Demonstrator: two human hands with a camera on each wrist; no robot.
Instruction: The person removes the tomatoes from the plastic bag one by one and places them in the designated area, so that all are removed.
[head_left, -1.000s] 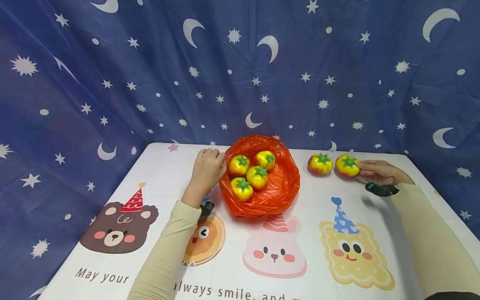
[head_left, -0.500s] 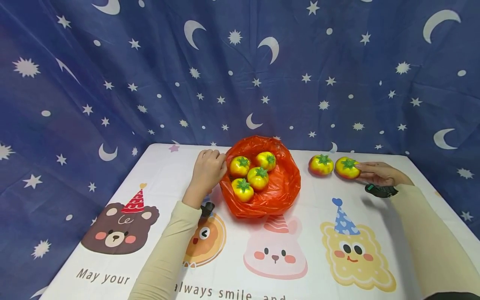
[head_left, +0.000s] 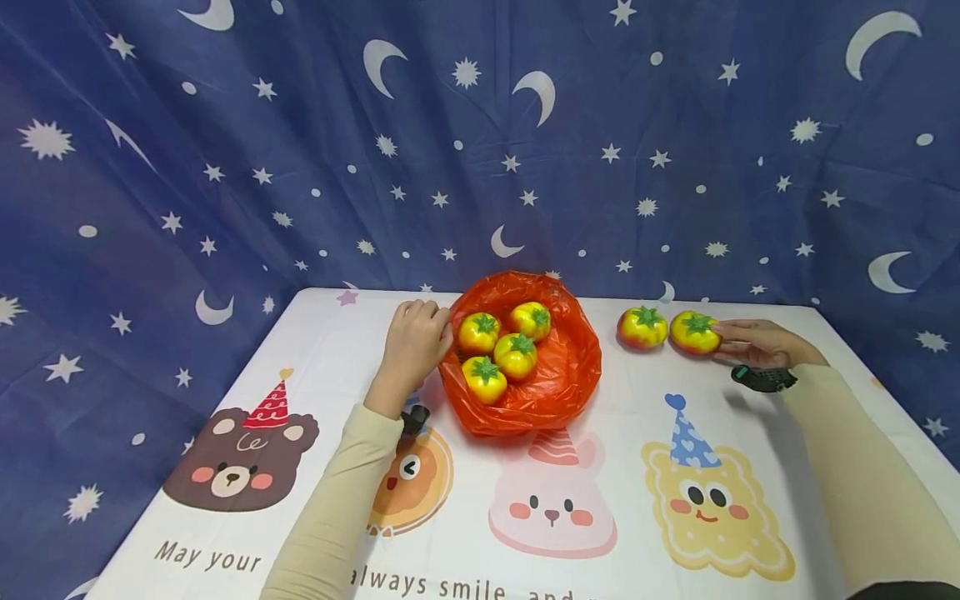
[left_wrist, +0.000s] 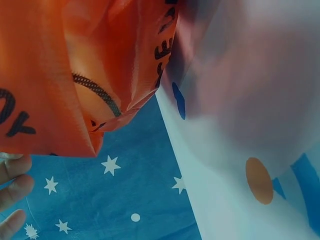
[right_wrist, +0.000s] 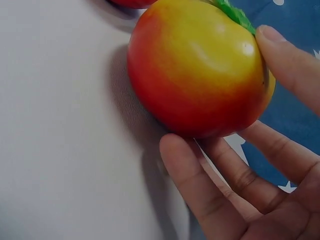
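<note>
In the head view a red plastic bag (head_left: 566,379) stands wide open at the middle of the table, with several yellow-and-red tomato-like fruits (head_left: 515,357) inside. My left hand (head_left: 416,337) grips the left side of its rim with curled fingers. The left wrist view shows the bag's printed wall (left_wrist: 105,65) close up, with fingertips at its edge. Over on the right, my right hand (head_left: 757,343) pinches another tomato-like fruit (right_wrist: 200,70) between thumb and fingers. The thumb lies by its green leafy top, the fingers against its lower side. One more such fruit (head_left: 642,328) sits just left of it.
A white tablecloth (head_left: 630,525) printed with cartoon faces and lettering covers the table. Behind its far edge hangs a dark blue curtain (head_left: 570,225) with moons and stars, which also runs along the left side.
</note>
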